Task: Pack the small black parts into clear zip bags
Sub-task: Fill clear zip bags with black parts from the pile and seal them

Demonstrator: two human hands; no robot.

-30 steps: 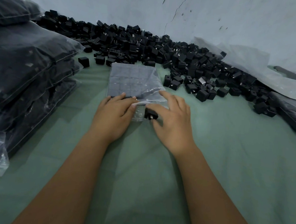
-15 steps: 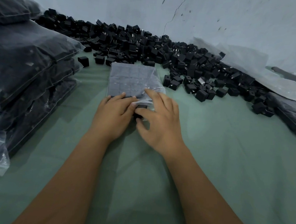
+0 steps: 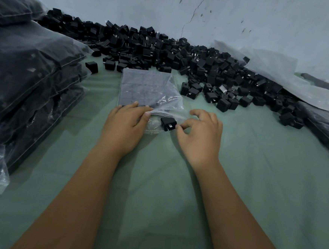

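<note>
A clear zip bag [image 3: 147,86], filled with rows of black parts, lies flat on the green cloth [image 3: 254,169] with its mouth toward me. My left hand [image 3: 123,127] rests on the bag's near end and pinches the upper lip of the mouth between thumb and forefinger. A single black part [image 3: 167,123] with metal prongs sits in the open mouth under the raised film. My right hand [image 3: 199,136] is just right of it, fingers curled, thumb and forefinger tips pinching its prong end.
A long heap of loose black parts [image 3: 184,55] runs along the wall behind the bag. Stacked filled bags [image 3: 30,80] rise at the left. Empty clear bags [image 3: 283,78] lie at the back right, and another filled bag [image 3: 327,128] at the right edge.
My right hand pushed the black part into the bag's mouth, then drew back to the right; the part now shows under the film. My left hand stayed in place.
</note>
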